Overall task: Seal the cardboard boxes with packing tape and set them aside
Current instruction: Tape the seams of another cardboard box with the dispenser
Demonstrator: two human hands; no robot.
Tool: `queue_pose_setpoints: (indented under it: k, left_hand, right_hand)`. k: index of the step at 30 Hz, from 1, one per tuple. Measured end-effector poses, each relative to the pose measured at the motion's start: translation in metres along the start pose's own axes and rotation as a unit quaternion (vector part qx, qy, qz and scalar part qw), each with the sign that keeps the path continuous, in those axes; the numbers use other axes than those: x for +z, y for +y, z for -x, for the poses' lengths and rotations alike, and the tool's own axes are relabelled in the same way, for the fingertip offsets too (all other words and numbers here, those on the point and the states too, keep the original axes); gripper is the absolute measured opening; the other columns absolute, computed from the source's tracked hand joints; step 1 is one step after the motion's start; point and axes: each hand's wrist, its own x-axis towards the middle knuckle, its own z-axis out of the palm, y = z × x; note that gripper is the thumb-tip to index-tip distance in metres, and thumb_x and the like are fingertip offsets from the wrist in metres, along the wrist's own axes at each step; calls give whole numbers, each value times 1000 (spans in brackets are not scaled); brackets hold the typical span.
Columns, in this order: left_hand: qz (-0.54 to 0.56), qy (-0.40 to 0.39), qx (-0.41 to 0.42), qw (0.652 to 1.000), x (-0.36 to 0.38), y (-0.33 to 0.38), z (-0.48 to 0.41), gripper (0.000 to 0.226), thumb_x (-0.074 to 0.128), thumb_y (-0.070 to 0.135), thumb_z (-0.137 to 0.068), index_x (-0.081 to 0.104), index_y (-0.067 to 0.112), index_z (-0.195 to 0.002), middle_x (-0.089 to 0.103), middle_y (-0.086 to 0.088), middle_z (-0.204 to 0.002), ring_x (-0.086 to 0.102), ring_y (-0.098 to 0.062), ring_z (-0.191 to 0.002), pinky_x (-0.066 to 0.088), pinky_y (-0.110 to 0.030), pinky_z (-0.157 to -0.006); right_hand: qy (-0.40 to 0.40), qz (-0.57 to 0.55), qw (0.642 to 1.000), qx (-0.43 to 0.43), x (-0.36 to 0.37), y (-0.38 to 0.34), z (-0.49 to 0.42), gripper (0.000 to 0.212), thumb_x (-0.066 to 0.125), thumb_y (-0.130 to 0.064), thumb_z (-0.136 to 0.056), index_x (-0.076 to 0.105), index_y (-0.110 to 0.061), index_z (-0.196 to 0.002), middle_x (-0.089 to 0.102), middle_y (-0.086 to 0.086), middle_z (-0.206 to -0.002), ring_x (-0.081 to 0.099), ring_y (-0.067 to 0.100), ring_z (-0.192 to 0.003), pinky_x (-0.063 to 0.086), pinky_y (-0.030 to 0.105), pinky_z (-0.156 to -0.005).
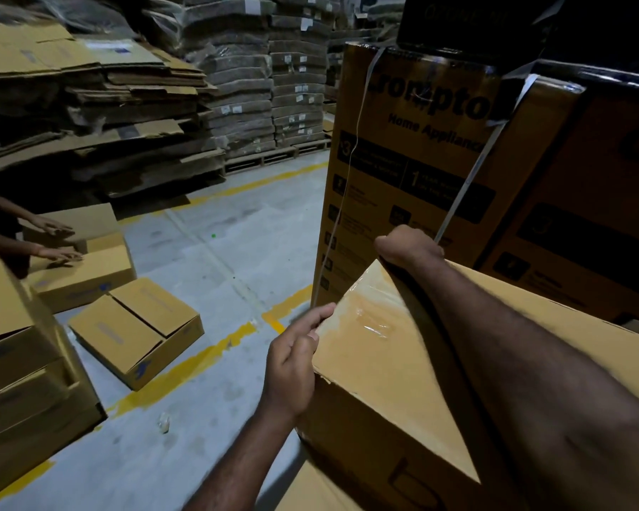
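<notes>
Gripping a brown rectangular cardboard box [377,381] at two corners, the person holds it tilted close in front of them. The left hand [292,366] clamps the box's near left edge, its fingers curled round it, with thumb and forefinger reaching up along the edge. The right hand [408,247] is bunched over the far upper corner, its fingers curled down behind it so their tips are hidden. Between the two sets of fingers a strip of clear glossy packing tape [362,315] lies wrinkled across the box face. Just beyond the right fingers stands a tall printed brown carton [403,160] bound with pale plastic straps [469,178]. Well left of the left fingers, a closed flat brown box [137,330] lies on the grey concrete floor [218,271] near a yellow painted line [233,335]. Farther left, another person's outstretched hand [61,254] reaches over an open-flapped brown box [89,267]. Far beyond all the fingers rise stacks of flattened cardboard sheets [89,86].
</notes>
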Motion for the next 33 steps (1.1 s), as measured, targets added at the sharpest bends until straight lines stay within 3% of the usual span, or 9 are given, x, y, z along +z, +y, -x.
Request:
queue_pose_setpoints:
  k: [7, 11, 16, 18, 22, 26, 29, 31, 33]
  left_hand:
    - [25, -106, -49, 993, -1, 15, -7, 58, 31, 24, -85, 54, 14, -138, 69, 33, -113, 59, 12, -114, 46, -8, -85]
    - [22, -73, -50, 996, 1, 13, -5, 58, 35, 28, -87, 58, 11, -137, 71, 31, -110, 63, 10, -109, 48, -8, -79]
    - [5, -29, -67, 997, 4, 14, -3, 57, 39, 29, -83, 66, 13, -129, 74, 24, -104, 65, 10, -99, 48, -8, -71]
    - [-1, 7, -75, 997, 5, 15, -4, 55, 43, 31, -81, 70, 14, -125, 74, 13, -110, 67, 5, -97, 49, -10, -70]
    - [-66, 49, -61, 995, 10, 21, -7, 46, 47, 34, -80, 75, 22, -115, 75, 10, -107, 68, -4, -99, 53, -21, -75]
    - [-185, -68, -73, 978, 5, 48, -15, 34, 46, 26, -88, 76, 28, -104, 75, 10, -92, 69, -8, -84, 56, -31, -70]
    - [-325, -123, -84, 934, 0, 77, -49, 23, 54, 25, -89, 77, 20, -90, 76, 4, -91, 70, -17, -89, 57, -37, -82]
    - [-381, -137, -40, 913, 15, 94, -83, 22, 56, 26, -94, 76, 19, -100, 74, 2, -106, 66, -17, -101, 54, -38, -92]
    - [-336, -185, -17, 923, 43, 105, -116, 25, 56, 23, -99, 72, 22, -118, 68, 3, -119, 62, -15, -109, 51, -37, -95]
  right_hand:
    - [18, -25, 999, 24, -4, -6, -6, 18, 54, -26, -92, 57, -11, -83, 61, 7, -85, 62, 24, -77, 58, 41, -76]
    - [-51, -3, 996, -79, -2, 6, -12, 33, 50, -39, -91, 65, -16, -109, 64, 6, -113, 60, 20, -96, 52, 35, -78]
    - [-86, -11, 985, -150, -10, 21, 2, 84, 35, -81, -83, 41, -26, -146, 43, 0, -152, 42, 26, -137, 33, 55, -111]
    - [-101, -65, 980, -158, -20, 37, 6, 82, 38, -76, -88, 24, -29, -154, 32, 2, -158, 35, 28, -142, 29, 51, -115]
    - [-101, 71, 985, -122, -48, 95, 16, 85, 40, -73, -90, 24, -21, -155, 35, 8, -157, 39, 29, -139, 36, 41, -109]
    - [-90, 118, 985, -91, -57, 125, 46, 83, 38, -75, -88, 20, -29, -155, 38, 9, -154, 42, 30, -135, 41, 49, -106]
    - [-73, 164, 979, -101, -54, 111, 87, 79, 30, -79, -88, 19, -36, -153, 22, 7, -161, 26, 32, -144, 25, 60, -112]
    - [-75, 156, 975, -140, -57, 87, 134, 76, 25, -81, -86, 25, -39, -149, 23, 5, -159, 25, 30, -144, 23, 58, -113]
    - [-86, 120, 973, -179, -67, 65, 189, 73, 24, -84, -82, 31, -45, -143, 29, -1, -156, 30, 25, -140, 22, 55, -114]
